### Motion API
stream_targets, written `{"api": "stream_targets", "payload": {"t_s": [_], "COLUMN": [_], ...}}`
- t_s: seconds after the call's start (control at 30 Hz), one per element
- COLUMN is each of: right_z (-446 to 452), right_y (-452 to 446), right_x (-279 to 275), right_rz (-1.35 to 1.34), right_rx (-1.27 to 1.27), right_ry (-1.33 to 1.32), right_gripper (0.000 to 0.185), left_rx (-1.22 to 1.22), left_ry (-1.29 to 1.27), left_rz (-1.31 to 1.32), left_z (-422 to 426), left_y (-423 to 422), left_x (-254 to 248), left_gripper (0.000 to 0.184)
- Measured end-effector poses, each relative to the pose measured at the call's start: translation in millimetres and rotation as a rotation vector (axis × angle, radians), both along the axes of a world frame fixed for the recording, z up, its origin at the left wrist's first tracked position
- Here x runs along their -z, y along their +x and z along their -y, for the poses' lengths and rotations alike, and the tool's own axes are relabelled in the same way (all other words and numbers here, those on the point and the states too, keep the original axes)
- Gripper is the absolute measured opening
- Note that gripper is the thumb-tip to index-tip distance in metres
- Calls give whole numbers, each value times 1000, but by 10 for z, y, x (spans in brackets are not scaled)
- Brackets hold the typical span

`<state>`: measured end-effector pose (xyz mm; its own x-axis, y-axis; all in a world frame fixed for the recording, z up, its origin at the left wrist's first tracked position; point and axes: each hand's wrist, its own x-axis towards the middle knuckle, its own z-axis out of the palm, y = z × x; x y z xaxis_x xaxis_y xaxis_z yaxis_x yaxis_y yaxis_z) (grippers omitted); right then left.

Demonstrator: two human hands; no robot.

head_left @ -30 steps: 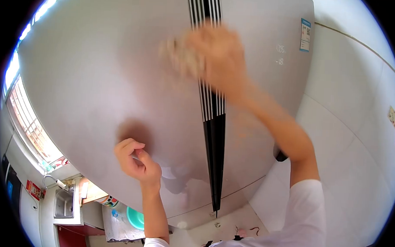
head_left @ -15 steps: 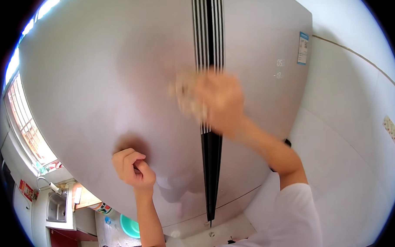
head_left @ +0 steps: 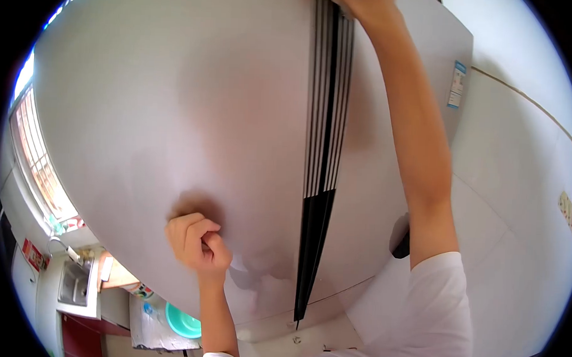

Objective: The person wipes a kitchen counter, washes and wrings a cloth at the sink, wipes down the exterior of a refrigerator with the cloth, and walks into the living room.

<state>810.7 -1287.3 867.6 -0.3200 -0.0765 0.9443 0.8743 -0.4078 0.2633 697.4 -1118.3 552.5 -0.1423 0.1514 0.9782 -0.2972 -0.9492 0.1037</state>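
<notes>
A large silver-grey double-door refrigerator [head_left: 238,114] fills most of the view, with a striped black-and-silver strip [head_left: 318,148] down the seam between its doors. My right hand [head_left: 368,2] is at the top edge of the view, over the upper end of that strip, and its fingers are partly cut off. The cloth it gripped a moment earlier is mostly hidden now. My left hand [head_left: 199,241] is curled into a loose fist close to the lower left door, with nothing visible in it. Its dark reflection shows in the door just above it.
At the lower left are a sink [head_left: 76,282] with a tap, a turquoise basin [head_left: 183,321] on a low surface and a cutting board [head_left: 120,273]. A barred window [head_left: 44,154] is on the left. White wall tiles [head_left: 520,155] run along the right.
My right hand has moved up from the middle of the door seam to the top of the view. My left hand keeps its curled pose. The whole view has shifted slightly.
</notes>
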Motion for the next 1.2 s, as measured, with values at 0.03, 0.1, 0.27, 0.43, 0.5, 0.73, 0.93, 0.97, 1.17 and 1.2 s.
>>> {"api": "stream_targets", "payload": {"t_s": [0.03,0.1,0.27,0.43,0.5,0.73,0.93,0.97,1.17,1.2], "right_z": [-26,-143,-408,-388,-406,-630,-1098,-1126,-1188,-1234], "right_y": [-45,-187,-195,-321,-424,-581,-643,-703,-795,-730], "right_x": [123,484,2102,2794,2159,109,1685,2088,2106,1747], "right_rz": [-28,51,220,388,365,63,223,253,355,328], "right_rx": [66,121,166,188,182,119,221,236,131,130], "right_ry": [-10,-87,-347,-649,-650,-87,-346,-461,-661,-590], "right_gripper": [24,25,12,13,10,27,27,27,27,27], "left_rx": [-1,100,311,378,359,204,246,250,191,174], "left_ry": [17,20,55,106,130,52,-37,-44,-36,-42], "left_rz": [6,80,294,278,274,211,283,285,255,251], "left_z": [-16,-89,-159,-124,-185,-511,-753,-754,-792,-812], "left_y": [-16,-37,-28,-293,-453,-850,-995,-1017,-1211,-1241], "left_x": [-2,32,137,118,65,46,176,195,275,268], "left_gripper": [15,14,4,4,5,8,13,13,3,3]}}
